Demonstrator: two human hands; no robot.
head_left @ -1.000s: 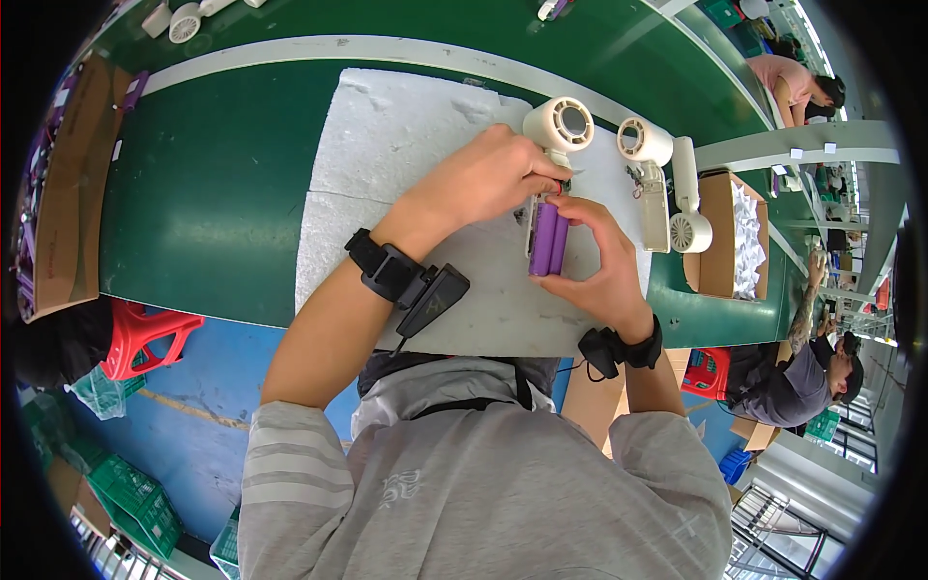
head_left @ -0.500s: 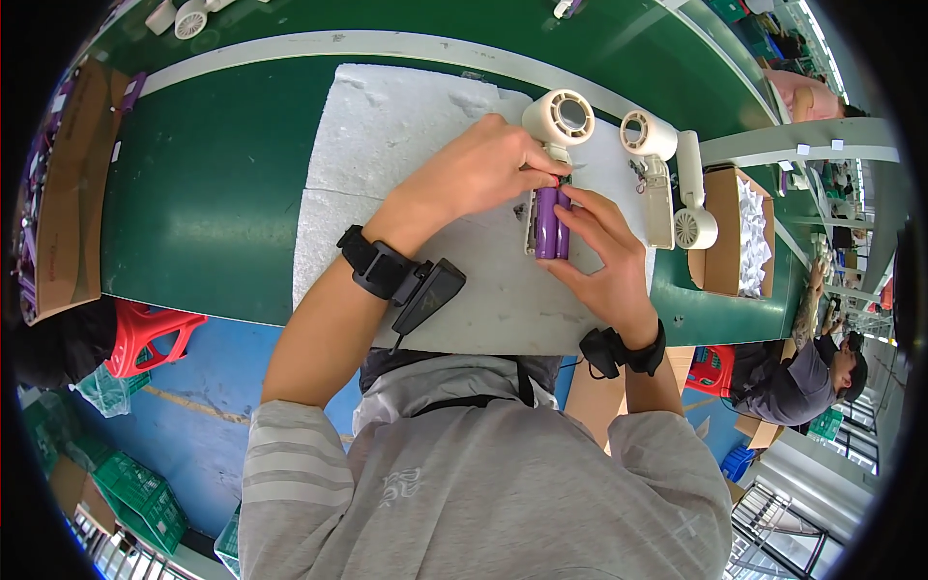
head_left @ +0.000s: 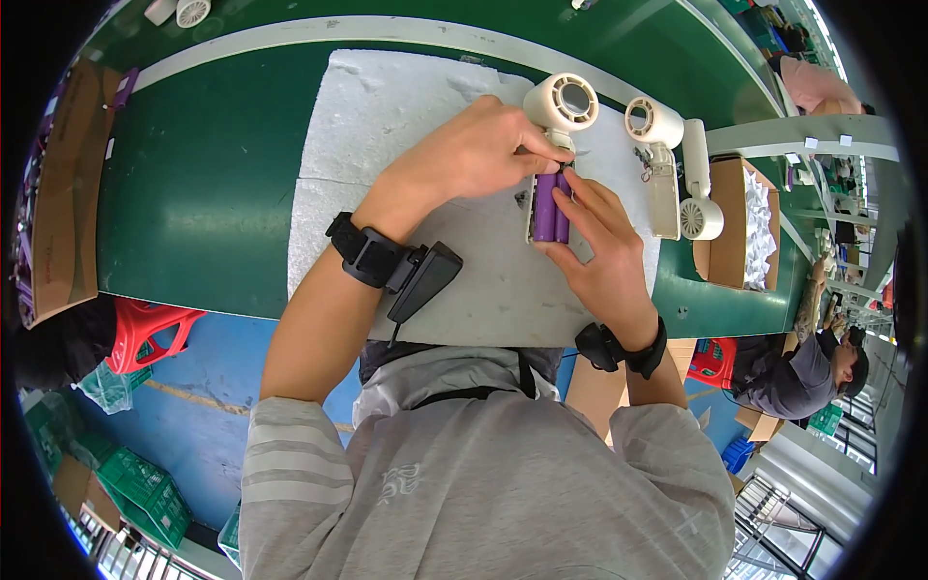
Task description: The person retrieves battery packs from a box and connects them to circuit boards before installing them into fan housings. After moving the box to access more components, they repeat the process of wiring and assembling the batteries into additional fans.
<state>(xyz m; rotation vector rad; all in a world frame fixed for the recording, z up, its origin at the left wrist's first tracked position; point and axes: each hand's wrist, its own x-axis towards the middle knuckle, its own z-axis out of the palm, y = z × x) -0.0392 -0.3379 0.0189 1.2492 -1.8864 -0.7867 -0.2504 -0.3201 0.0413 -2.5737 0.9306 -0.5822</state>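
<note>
A white handheld fan (head_left: 563,102) lies on the foam sheet with its handle shell uncovered. Two purple battery cells (head_left: 545,211) sit side by side in that handle. My left hand (head_left: 480,148) pinches at the top end of the cells, just below the round fan head; whatever is between its fingertips is too small to make out. Steadying the handle from the right is my right hand (head_left: 611,242), its thumb by the lower end of the cells and its forefinger stretched up to their top end, close to my left fingertips.
White foam sheet (head_left: 377,116) covers part of the green bench (head_left: 203,193). Right of my hands lie a second opened fan (head_left: 652,122) and another white fan (head_left: 700,217). Beyond them stands a cardboard box (head_left: 715,253) of white pieces. A carton (head_left: 72,193) holding purple cells is far left.
My right forefinger has slid up toward the top end of the cells. The left hand stays pinched at nearly the same spot. The whole view has shifted slightly.
</note>
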